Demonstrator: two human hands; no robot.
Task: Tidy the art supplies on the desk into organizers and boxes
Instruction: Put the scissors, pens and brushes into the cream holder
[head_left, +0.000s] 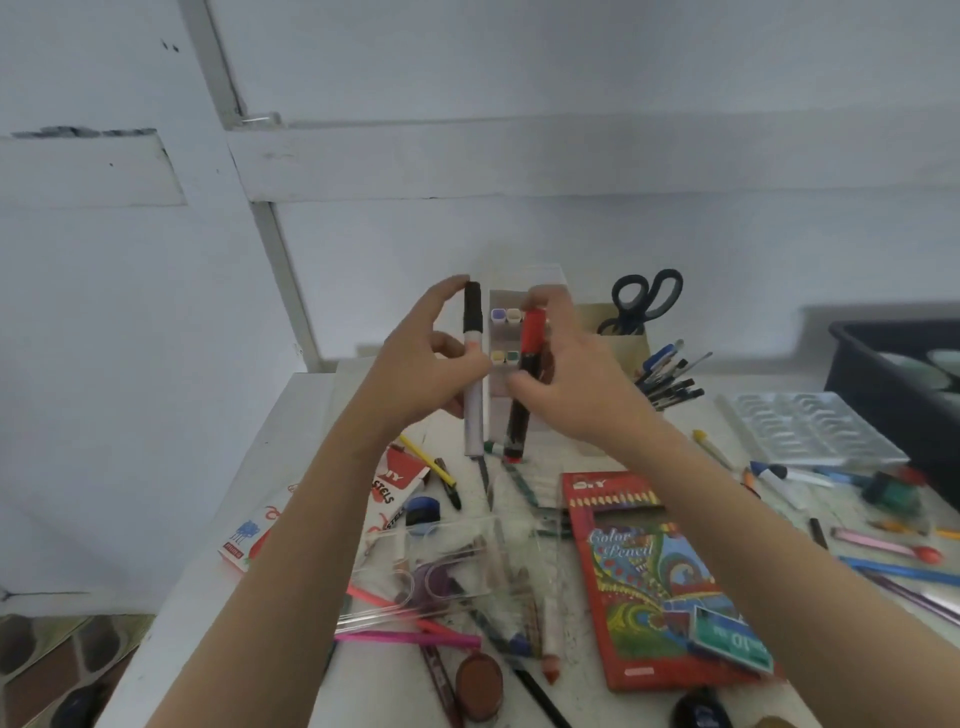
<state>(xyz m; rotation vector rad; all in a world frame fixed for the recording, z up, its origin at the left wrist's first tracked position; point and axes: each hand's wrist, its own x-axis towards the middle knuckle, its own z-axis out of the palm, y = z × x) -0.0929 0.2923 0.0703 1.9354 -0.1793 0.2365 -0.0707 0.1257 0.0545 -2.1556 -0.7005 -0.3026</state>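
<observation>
Markers are the matter in hand: two are held upright, side by side, above the desk (322, 410), just in front of the marker organizer (497, 410) at 12 o'clock. At 9 o'clock the desk's left edge gives onto the floor, and a pastels box (396, 483) lies close to it, so nothing should be swept that way. The left hand (421, 364) pinches the black-capped white marker (473, 374) at mid-barrel, forefinger arched up to the cap. Just right of it, the right hand (576, 379) curls its fingers round the red-capped marker (525, 364). The organizer shows four marker ends in its cells and, as I read it, room for more; the step looks like sorting markers into it. The next move would call for lining each marker up with a free cell and sliding it in, one hand at a time, since the hands crowd each other. At 1 o'clock scissors (644, 301) stand in a cup, pens (670, 379) bristling beside it; at 3 o'clock a dark tub (883, 374) bounds the desk. Open room lies above the clutter, not on the surface.
</observation>
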